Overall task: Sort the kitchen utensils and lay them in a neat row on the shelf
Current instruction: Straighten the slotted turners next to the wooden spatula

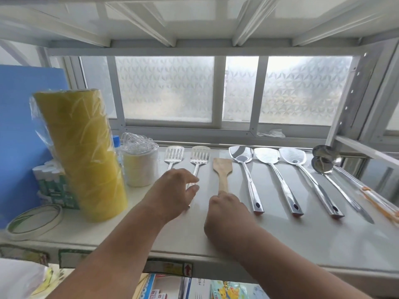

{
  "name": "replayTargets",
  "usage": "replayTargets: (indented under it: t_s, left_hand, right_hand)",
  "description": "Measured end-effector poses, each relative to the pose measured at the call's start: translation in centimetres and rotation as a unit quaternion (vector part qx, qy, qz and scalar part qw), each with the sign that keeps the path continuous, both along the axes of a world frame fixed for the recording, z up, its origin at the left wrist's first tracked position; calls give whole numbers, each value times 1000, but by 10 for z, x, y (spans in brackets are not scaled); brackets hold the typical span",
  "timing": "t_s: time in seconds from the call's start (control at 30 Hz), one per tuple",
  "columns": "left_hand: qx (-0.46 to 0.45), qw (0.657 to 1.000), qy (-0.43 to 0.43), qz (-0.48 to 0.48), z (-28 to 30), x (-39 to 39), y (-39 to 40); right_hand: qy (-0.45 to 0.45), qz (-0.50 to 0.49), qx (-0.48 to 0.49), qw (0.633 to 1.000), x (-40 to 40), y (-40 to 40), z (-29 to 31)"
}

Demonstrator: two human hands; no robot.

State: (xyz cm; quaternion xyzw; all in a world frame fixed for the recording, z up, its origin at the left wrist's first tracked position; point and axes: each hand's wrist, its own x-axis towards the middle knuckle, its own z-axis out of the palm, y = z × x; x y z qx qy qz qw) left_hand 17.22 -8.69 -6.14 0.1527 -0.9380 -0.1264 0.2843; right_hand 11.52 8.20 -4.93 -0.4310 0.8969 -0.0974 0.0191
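Utensils lie in a row on the white shelf [280,238], heads toward the window. From the left there are two slotted steel turners [174,155] [200,155], a wooden spatula [222,169], three solid steel turners [240,155] [266,155] [292,156] and two ladles [323,165]. My left hand [174,190] rests over both slotted turners' handles, with fairly straight fingers across the second handle. My right hand [224,208] has its fingers curled round the near end of the wooden spatula's handle.
A tall yellow wrapped roll [82,154], tape rolls [140,167] [34,221], a small box and a blue board [19,126] crowd the shelf's left end. An orange-handled utensil [375,201] lies at the far right. A frosted window stands behind, and another shelf is overhead.
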Motion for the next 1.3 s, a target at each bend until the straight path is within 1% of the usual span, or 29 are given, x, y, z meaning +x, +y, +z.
replayTargets:
  t_s: [0.1, 0.2, 0.27, 0.33, 0.4, 0.47, 0.6, 0.97, 1.07, 1.17, 1.3]
  left_hand:
    - [34, 998, -54, 8, -3, -7, 1]
    - [32, 996, -77, 13, -5, -8, 7]
    - [24, 997, -75, 9, -6, -8, 9]
    - [27, 998, -64, 8, -8, -8, 9]
    - [33, 998, -58, 7, -10, -9, 9]
    - [36, 998, -58, 8, -12, -10, 8]
    - [40, 998, -50, 7, -13, -12, 6]
    - [48, 998, -39, 9, -18, -12, 5]
    - [49, 998, -32, 9, -18, -12, 6]
    - [55, 998, -28, 10, -19, -11, 8]
    - [61, 998, -28, 9, -21, -10, 10]
  right_hand:
    - [-13, 4, -25, 1000, -4, 2, -5]
    - [-8, 6, -50, 999, -9, 1, -13]
    - [6, 20, -55, 998, -12, 1, -19]
    - [54, 27, -30, 998, -13, -1, -24]
    - [75, 24, -20, 997, -14, -3, -27]
    - [66, 21, -28, 997, -14, -4, -28]
    - [17, 8, -77, 997, -17, -6, -30]
    - [12, 10, -80, 997, -14, -2, -30]
    - [13, -8, -120, 993, -12, -1, -31]
    - [7, 8, -111, 994, -13, -1, -33]
    - [42, 27, -105, 993, -17, -3, -39]
